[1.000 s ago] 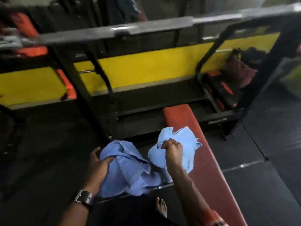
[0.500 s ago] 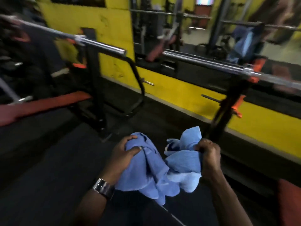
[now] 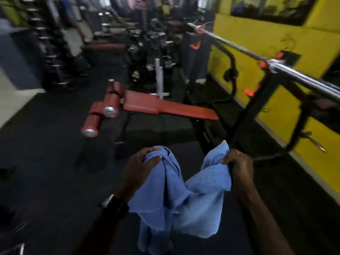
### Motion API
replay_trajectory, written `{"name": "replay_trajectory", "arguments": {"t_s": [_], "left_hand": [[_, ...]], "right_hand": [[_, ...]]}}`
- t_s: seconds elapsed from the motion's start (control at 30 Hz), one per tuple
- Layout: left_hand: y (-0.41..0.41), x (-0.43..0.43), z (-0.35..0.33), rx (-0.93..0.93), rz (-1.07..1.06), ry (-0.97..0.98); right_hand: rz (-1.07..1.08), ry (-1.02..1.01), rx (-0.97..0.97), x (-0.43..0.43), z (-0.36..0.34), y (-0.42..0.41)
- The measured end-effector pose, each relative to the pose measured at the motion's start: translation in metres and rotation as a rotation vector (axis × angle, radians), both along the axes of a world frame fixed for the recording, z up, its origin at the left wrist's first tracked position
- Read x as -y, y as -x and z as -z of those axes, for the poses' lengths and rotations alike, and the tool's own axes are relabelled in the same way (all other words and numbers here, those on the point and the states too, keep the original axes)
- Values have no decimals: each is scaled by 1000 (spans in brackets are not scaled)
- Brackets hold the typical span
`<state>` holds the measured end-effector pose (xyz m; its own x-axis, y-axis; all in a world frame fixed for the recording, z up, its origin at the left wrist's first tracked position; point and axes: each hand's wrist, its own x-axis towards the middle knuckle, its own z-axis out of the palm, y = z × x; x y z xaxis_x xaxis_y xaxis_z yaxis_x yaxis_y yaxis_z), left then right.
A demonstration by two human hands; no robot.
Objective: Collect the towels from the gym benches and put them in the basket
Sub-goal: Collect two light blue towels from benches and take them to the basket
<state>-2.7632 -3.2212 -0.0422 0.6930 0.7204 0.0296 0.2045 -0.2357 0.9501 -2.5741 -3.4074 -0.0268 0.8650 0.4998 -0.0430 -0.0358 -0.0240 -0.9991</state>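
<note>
Towels (image 3: 184, 196), pale blue and soft, hang bunched in front of the person's body, one gathered in each fist and the loose ends drooping together below the wrists. The left hand (image 3: 138, 168) is closed over the crumpled top of the left-side cloth, fingers (image 3: 150, 150) wrapped over the fold; the right hand (image 3: 237, 164) is clenched on a corner of the right-side cloth, which sticks up above the knuckles. Whether these are two separate pieces or more I cannot tell, since the folds overlap in the middle. Judging by the way they sag and drape, they should be light, limp and not at all fragile or slippery: terry-like fabric that a fist holds easily. The weak point is the trailing ends, which could snag on the rack or drag, so the better hold would be a handful near the middle of each bundle, with the loose tails gathered up rather than pinched by one corner. Ahead on the dark floor stands a red padded desk (image 3: 169, 107) with red roller pads (image 3: 110, 105) at its near end; its top shows no cloth on it. A barbell (image 3: 287, 65) rests on a black rack (image 3: 257, 107) along the yellow wall (image 3: 248, 45) to the right. No basket is in view, so the drop-off point has yet to be found.
</note>
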Motion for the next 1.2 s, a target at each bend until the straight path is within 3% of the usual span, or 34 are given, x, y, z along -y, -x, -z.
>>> {"name": "replay_trajectory", "arguments": {"t_s": [0.27,0.43,0.6,0.77,0.93,1.2], "left_hand": [[28,-189,-6,-58,-315,-50],[64,-255,-3,-59,-555,-30],[109,-364,4,59,-735,-69],[145,-495,12,158,-804,-30],[170,-639,2,125,-832,-77],[197,-853,-3,-1,-848,-156]], "right_hand": [[-419,-11,-229,-271,8,-16],[-592,-46,-227,-394,5,-1],[-788,-72,-210,-555,7,20],[-865,-26,-206,-692,0,53],[-926,-104,21,-828,-12,86],[-917,-119,-47,-1040,-7,117]]}}
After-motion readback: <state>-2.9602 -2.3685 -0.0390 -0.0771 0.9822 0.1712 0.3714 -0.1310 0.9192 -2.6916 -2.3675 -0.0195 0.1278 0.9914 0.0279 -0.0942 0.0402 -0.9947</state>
